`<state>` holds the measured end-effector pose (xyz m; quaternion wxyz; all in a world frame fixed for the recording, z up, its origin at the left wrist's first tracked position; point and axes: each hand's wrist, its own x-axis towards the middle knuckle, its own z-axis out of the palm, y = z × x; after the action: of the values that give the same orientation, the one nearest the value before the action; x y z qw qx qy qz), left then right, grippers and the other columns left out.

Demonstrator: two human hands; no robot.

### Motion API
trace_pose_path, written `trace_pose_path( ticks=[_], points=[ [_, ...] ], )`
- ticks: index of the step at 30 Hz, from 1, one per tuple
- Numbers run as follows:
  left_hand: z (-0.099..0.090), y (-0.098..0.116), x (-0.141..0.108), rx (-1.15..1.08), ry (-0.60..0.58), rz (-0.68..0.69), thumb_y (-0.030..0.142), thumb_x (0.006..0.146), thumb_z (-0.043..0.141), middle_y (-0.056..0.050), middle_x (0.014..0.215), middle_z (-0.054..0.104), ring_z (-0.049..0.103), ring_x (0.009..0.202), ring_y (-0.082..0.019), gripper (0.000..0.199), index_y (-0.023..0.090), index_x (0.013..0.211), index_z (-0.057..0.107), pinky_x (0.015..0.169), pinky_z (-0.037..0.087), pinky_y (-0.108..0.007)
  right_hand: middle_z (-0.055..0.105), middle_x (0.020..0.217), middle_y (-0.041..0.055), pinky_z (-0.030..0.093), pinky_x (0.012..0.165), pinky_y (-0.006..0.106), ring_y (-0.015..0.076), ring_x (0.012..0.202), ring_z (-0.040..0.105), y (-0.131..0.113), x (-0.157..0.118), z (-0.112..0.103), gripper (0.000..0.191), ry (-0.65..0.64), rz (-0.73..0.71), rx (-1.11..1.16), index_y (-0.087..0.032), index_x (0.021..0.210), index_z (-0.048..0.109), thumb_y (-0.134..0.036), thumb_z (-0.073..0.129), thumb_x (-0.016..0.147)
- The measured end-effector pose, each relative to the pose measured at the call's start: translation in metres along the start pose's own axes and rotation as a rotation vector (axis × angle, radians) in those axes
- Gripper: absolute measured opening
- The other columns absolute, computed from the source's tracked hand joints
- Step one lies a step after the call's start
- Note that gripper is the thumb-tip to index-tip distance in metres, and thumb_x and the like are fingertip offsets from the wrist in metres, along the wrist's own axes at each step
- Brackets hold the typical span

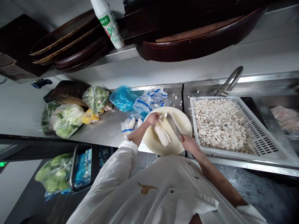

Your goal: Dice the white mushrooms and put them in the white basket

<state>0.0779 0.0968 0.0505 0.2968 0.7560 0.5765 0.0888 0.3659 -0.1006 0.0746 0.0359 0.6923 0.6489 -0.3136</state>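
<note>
On a round cream cutting board (184, 119) lies a pale, long mushroom (161, 134), sliced lengthwise and fanned at its near end. My left hand (153, 118) is closed at its far end, the fingers wrapped round it. My right hand (188, 143) grips the handle of a knife (173, 127), whose blade slants across the board to the right of the mushroom. A narrow pale strip (176, 122) lies along the blade's right side. White pieces in a plastic bag (129, 126) rest left of the board.
A white perforated basket (266, 146) of diced pieces stands right, below a faucet (231, 81). Plastic bags (123, 98) lie behind the board; bagged vegetables (67, 119) sit at the left. Dark trays (193, 46) and a white bottle (109, 26) stand on the shelf above.
</note>
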Motion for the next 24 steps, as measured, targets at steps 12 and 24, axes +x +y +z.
trace_pose_path(
  ticks=[12, 24],
  points=[
    [-0.011, 0.004, 0.015, 0.027, -0.017, 0.107, 0.02, 0.077, 0.075, -0.005, 0.117, 0.075, 0.071, 0.105, -0.02, 0.036, 0.022, 0.113, 0.079, 0.101, 0.055, -0.028, 0.079, 0.109, 0.0138, 0.046, 0.084, 0.03, 0.0251, 0.106, 0.075, -0.014, 0.001, -0.001, 0.039, -0.004, 0.015, -0.043, -0.018, 0.122, 0.067, -0.037, 0.034, 0.114],
    [0.005, 0.01, -0.001, 0.059, -0.043, 0.232, 0.007, 0.073, 0.063, -0.008, 0.113, 0.071, 0.068, 0.108, -0.022, 0.037, 0.018, 0.105, 0.078, 0.105, 0.054, -0.032, 0.079, 0.115, 0.0159, 0.044, 0.082, 0.029, 0.0248, 0.108, 0.073, -0.027, -0.005, -0.011, 0.043, -0.049, -0.014, -0.02, -0.017, 0.118, 0.07, -0.039, 0.033, 0.114]
  ],
)
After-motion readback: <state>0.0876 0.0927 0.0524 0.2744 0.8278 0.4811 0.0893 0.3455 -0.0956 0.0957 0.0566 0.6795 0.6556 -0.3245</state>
